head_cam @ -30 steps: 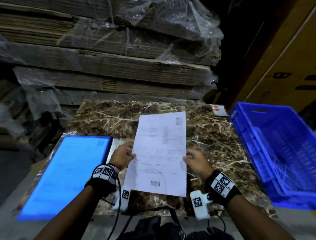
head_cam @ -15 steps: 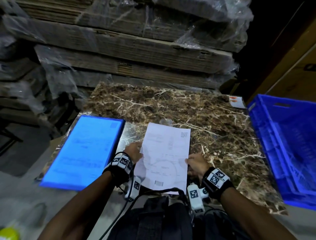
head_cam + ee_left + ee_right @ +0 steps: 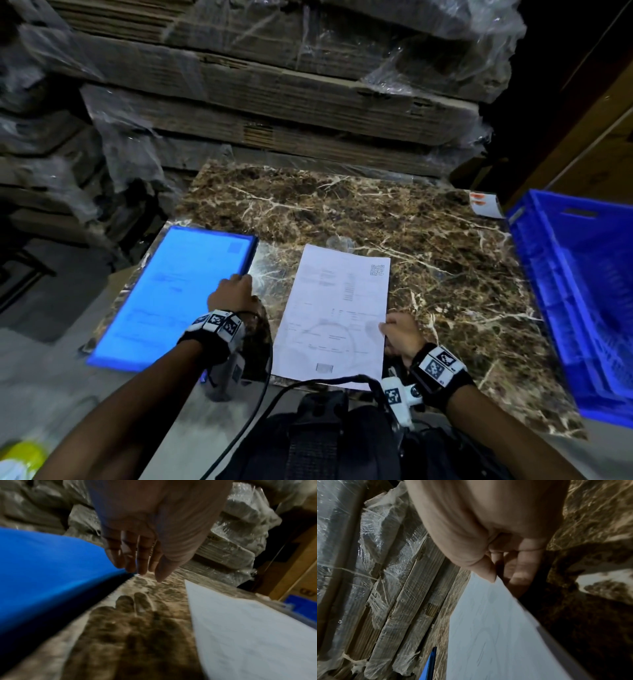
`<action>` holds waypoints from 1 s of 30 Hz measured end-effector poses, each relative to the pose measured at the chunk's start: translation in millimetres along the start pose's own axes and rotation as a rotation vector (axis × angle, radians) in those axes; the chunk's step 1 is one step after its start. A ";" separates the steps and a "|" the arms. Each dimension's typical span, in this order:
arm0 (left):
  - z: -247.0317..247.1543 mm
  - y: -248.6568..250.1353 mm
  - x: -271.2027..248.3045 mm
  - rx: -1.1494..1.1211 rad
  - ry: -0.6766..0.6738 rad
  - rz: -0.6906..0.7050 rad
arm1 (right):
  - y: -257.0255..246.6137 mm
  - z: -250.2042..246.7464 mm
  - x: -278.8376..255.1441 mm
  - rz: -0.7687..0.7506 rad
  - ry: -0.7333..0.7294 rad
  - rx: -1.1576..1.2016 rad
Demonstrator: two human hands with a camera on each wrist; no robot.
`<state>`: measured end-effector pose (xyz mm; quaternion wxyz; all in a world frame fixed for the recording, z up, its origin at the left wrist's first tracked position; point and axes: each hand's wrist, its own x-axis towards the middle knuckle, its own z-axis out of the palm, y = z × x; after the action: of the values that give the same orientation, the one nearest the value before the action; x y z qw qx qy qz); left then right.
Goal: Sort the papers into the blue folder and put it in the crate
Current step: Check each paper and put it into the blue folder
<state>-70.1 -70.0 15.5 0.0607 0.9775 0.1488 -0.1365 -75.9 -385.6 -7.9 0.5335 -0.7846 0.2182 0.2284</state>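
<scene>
A blue folder (image 3: 178,294) lies closed on the left of the marble table (image 3: 359,212), with a printed sheet showing through its cover. My left hand (image 3: 233,291) reaches to the folder's right edge with straight fingers (image 3: 137,561) just over that edge (image 3: 51,568), holding nothing. A white printed paper (image 3: 335,315) lies at the table's near middle. My right hand (image 3: 399,334) pinches its right edge, thumb (image 3: 486,573) on top of the paper (image 3: 488,635) and fingers beneath. The blue crate (image 3: 582,291) stands at the right.
Plastic-wrapped stacks of flattened cardboard (image 3: 274,102) rise behind the table. A small white label with orange marks (image 3: 484,204) lies at the far right corner. A black bag (image 3: 318,438) and cables sit at the near edge. A yellow-green object (image 3: 20,455) is at bottom left.
The paper, held up in both hands a second ago, now lies low on the table. My left hand has let go of it and moved left to the folder's edge.
</scene>
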 end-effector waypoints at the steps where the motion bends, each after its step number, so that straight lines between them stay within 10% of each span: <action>1: 2.1 -8.8 0.7 0.054 0.028 -0.017 | 1.5 0.1 0.5 0.000 0.000 0.003; 14: -1.2 -39.9 2.7 -0.093 -0.061 -0.073 | 7.7 0.6 1.0 -0.006 -0.005 0.103; 30: -41.7 -45.6 -13.9 0.189 0.176 0.170 | -7.0 -6.8 4.0 -0.158 -0.016 0.121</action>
<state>-86.5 -23.9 55.8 -0.0335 0.9961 0.0567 -0.0581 -67.7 -390.0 -2.9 0.5981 -0.7638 0.1647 0.1782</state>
